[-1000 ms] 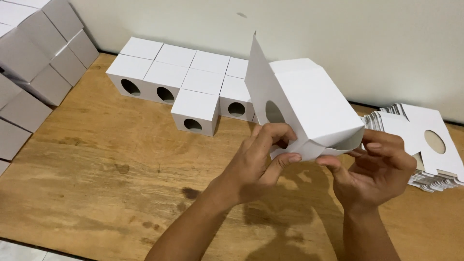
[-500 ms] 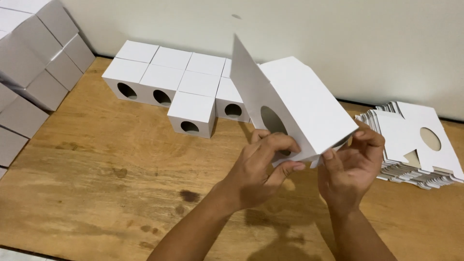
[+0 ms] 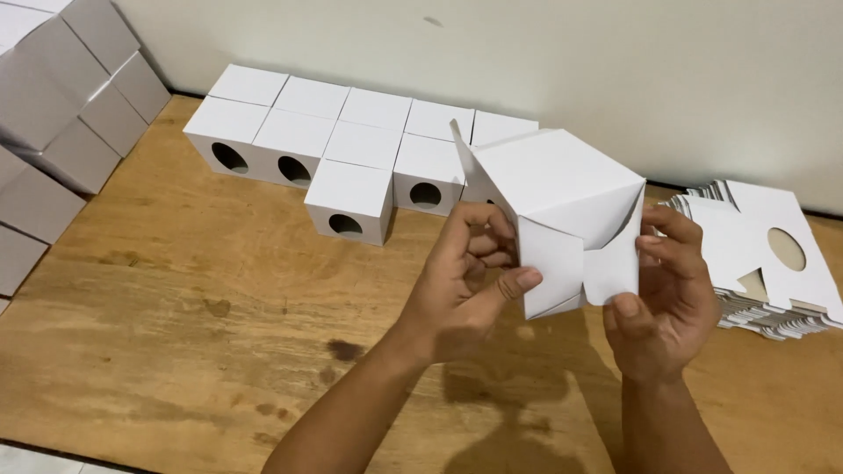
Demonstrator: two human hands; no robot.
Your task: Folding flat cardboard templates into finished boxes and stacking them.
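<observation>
White carton [image 3: 562, 189] held by both hands [image 3: 461, 285], flaps seemingly half-folded.

The half-folded box [image 3: 562, 189] is plain white — so are the finished cubes [image 3: 351, 197], dark-holed — on a stained, brown wooden counter [image 3: 176, 333].

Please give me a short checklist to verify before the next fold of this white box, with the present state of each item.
1. Both hands hold the white box: ok; left hand and right hand grip its lower flaps.
2. Box clear of the table: ok, held in the air.
3. Bottom flaps closed: not ok, they hang open.
4. Flat blanks close by: ok, stacked beside the right hand.
5. Finished boxes out of the way: ok.
6. Far side of the box: cannot tell.
</observation>
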